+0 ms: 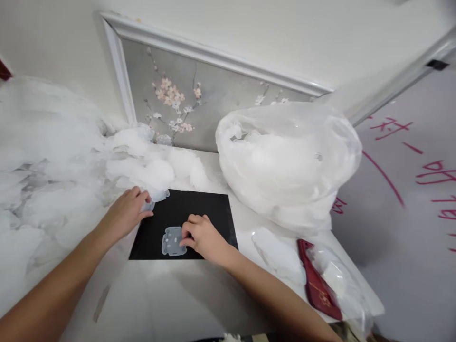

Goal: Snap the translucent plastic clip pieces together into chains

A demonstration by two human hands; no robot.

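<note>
On a black mat lies a flat, translucent plastic piece with rounded corners and small holes. My right hand pinches its right edge between thumb and fingers. Up at the mat's left edge, my left hand has its thumb and fingers closed around a similar translucent piece, most of which is hidden. Just beyond those fingers, another clear piece overlaps the mat's top left corner, beside a heap of white, cloudy translucent pieces.
A large clear plastic bag full of white material stands behind the mat to the right. Nearer me are a flat clear packet, a dark red phone case and another plastic bag. A whiteboard with red writing borders the right.
</note>
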